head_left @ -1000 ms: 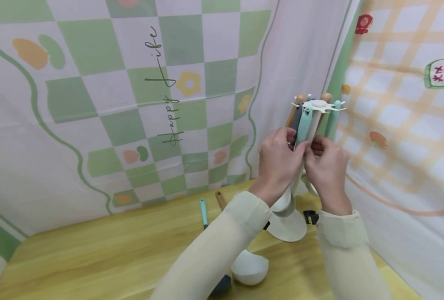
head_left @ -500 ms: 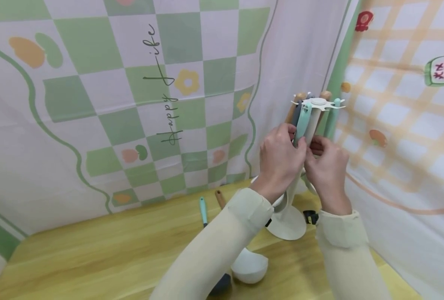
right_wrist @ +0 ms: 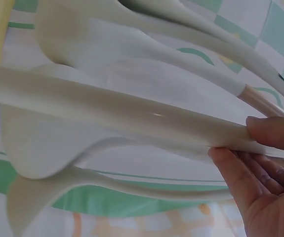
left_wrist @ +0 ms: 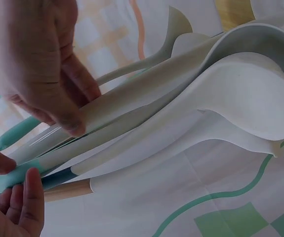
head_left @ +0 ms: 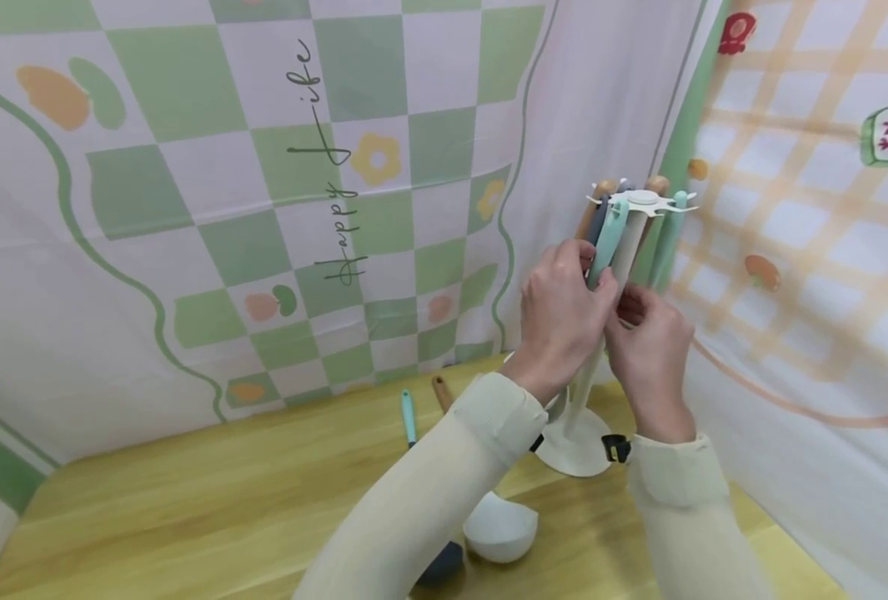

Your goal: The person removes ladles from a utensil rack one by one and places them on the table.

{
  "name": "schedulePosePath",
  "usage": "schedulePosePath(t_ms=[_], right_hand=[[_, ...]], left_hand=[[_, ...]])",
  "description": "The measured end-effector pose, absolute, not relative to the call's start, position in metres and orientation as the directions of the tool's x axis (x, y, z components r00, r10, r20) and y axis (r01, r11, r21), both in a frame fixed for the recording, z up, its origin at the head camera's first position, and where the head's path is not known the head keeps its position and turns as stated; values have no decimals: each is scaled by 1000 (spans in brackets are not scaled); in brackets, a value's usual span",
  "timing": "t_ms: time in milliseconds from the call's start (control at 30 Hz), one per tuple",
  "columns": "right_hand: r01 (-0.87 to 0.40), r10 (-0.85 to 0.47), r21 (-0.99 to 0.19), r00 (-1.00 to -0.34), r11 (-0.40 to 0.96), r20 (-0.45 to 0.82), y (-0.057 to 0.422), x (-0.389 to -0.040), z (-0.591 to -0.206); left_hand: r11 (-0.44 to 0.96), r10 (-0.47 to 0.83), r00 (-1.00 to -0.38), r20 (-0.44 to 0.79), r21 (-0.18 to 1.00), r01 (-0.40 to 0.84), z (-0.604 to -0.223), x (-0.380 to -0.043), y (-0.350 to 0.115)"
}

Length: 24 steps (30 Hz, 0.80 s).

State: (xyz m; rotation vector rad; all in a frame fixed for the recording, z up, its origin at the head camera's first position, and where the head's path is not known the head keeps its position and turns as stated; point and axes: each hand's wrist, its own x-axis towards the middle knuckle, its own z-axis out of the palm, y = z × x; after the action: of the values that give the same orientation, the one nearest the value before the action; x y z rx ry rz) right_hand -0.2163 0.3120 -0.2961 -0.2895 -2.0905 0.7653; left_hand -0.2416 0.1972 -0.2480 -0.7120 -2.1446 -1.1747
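A white utensil stand (head_left: pixel 574 454) with a round base and a notched top holds several hanging utensils by their handles. My left hand (head_left: pixel 564 312) pinches the teal handle (head_left: pixel 610 237) of a ladle (left_wrist: pixel 260 37) on the stand's near side, its end right at the notched top. The ladle's pale bowl hangs low, partly hidden by the left wrist in the head view. Lower down, my right hand (head_left: pixel 652 354) grips the stand's white pole (right_wrist: pixel 132 111) between thumb and fingers. A white wide-headed utensil (left_wrist: pixel 255 96) and others hang close around the pole.
On the wooden table (head_left: pixel 211 500) lie a white ladle (head_left: pixel 499 529) with a wooden handle and a utensil with a teal handle (head_left: pixel 408 412) and dark head (head_left: pixel 444 562), partly behind the left sleeve. Patterned cloth (head_left: pixel 368 158) hangs behind the table and at the right.
The ladle in my left hand has risen slightly, its handle end nearer the stand's top. My right hand has slid a little down the pole.
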Motion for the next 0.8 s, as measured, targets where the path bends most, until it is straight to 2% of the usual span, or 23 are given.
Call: schedulePosePath(t_ms=[167,300,567,800], right_hand=[[-104,450,-595,-554,797,700,314,-220,-312],[-86,492,-630,-547,772,677,312,-219,-324],[-61,557,-654,-469,754,685,307,-221,-349],[-71,580,-676,-453,733,677,307,-221,-354]], left_hand=[[465,158,-679,717,553,692,-246,-242,198],[476,146,-679,719,551,686,-245,-241,198],[403,127,-716,687,624,670,-242,-243,196],[402,119,-741,661,650,645,-244,-243,198]])
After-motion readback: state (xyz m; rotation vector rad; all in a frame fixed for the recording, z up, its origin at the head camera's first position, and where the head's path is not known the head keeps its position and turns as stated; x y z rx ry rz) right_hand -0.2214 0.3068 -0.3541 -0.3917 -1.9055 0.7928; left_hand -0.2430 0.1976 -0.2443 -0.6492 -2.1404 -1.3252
